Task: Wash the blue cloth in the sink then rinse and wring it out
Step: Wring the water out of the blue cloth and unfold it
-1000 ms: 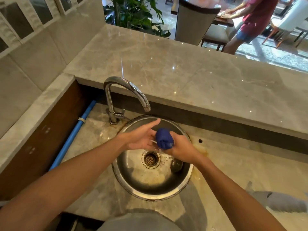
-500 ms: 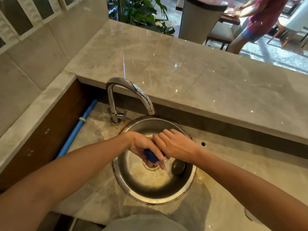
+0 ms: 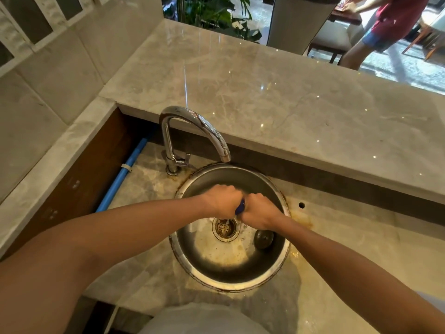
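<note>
Left hand (image 3: 222,200) and right hand (image 3: 258,209) fisted tight around the blue cloth (image 3: 240,207), knuckles touching, over the round sink (image 3: 277,273) drain (image 3: 225,228).

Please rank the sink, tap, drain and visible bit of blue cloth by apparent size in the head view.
1. sink
2. tap
3. drain
4. blue cloth, mostly hidden between the left hand and right hand

Blue pipe (image 3: 122,175) along wall; plant (image 3: 212,13); chair (image 3: 303,22) behind counter (image 3: 265,92).
</note>
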